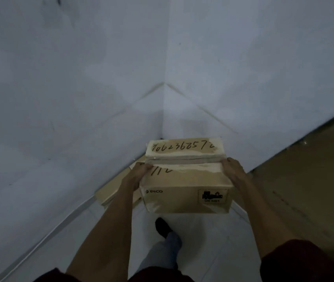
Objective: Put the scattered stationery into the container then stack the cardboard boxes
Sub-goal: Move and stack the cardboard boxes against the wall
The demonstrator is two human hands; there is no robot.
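Two white walls meet in a corner above a pale floor; a brown surface runs along the right. A cardboard box sits in front of that corner, with handwritten digits on its taped top and "PICO" and a black label on its near side. More cardboard lies beneath it at the foot of the left wall; whether the box rests on it cannot be told. The left hand grips the box's top left edge, fingers curled over it; the right hand grips the top right edge likewise. A dark shoe stands on the floor below the box.
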